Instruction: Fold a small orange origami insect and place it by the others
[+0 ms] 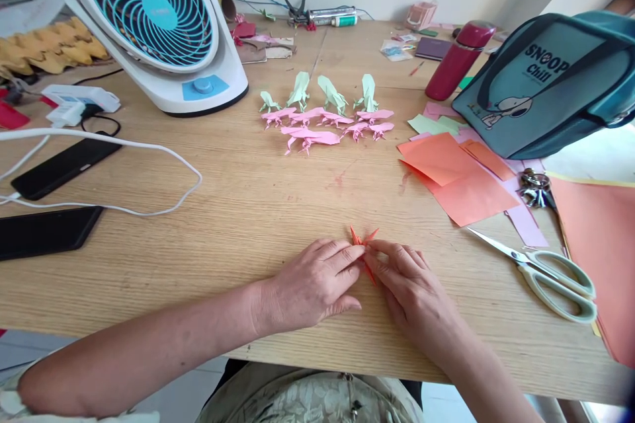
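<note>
The left hand (315,283) and right hand (414,292) meet near the front edge of the table (218,258). Both hold the folded orange paper (355,236) at their fingertips; the left thumb stands apart from it.

Status of the orange piece: narrow points are formed, and shaping appears to be in progress. The fingers cover its middle, so the exact fold stage cannot be confirmed.

To the right, the scissors (540,272) lie slightly open, not in use. The large orange paper (595,244) beside them runs out of frame. Farther back, smaller orange sheets (459,175) lie flat and overlapping, available but not worked into figures.

Beyond the hands, the pink figures (313,137) and green figures (299,91) stand grouped, apparently complete. The pink ones overlap in view, which makes their individual legs hard to separate. No orange figure stands among them.
</note>
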The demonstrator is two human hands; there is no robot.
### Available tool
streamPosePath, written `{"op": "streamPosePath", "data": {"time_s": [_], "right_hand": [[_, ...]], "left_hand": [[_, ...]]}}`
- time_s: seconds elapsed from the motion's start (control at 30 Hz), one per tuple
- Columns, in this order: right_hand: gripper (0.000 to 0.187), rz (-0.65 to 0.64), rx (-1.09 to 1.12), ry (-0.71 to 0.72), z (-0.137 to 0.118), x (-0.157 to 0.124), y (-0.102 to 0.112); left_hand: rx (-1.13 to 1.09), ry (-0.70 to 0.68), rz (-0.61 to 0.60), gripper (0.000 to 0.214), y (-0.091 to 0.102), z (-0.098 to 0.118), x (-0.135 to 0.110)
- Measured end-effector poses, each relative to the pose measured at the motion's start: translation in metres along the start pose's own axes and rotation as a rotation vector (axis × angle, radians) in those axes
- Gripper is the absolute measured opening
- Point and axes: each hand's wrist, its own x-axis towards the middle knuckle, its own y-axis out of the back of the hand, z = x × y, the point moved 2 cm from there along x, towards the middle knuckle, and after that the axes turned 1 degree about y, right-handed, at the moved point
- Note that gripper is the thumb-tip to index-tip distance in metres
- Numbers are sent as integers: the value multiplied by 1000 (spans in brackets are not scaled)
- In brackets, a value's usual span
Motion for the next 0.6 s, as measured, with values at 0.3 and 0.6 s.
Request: {"op": "streamPosePath", "data": {"time_s": [0.3,0.6], "right_hand": [[45,24,-33,36,-3,-6,-4],[39,2,-7,39,-1,-4,-3]], "left_hand": [[24,-63,-66,44,4,-9,1],[107,-156,-145,51,8,-18,7]]}}
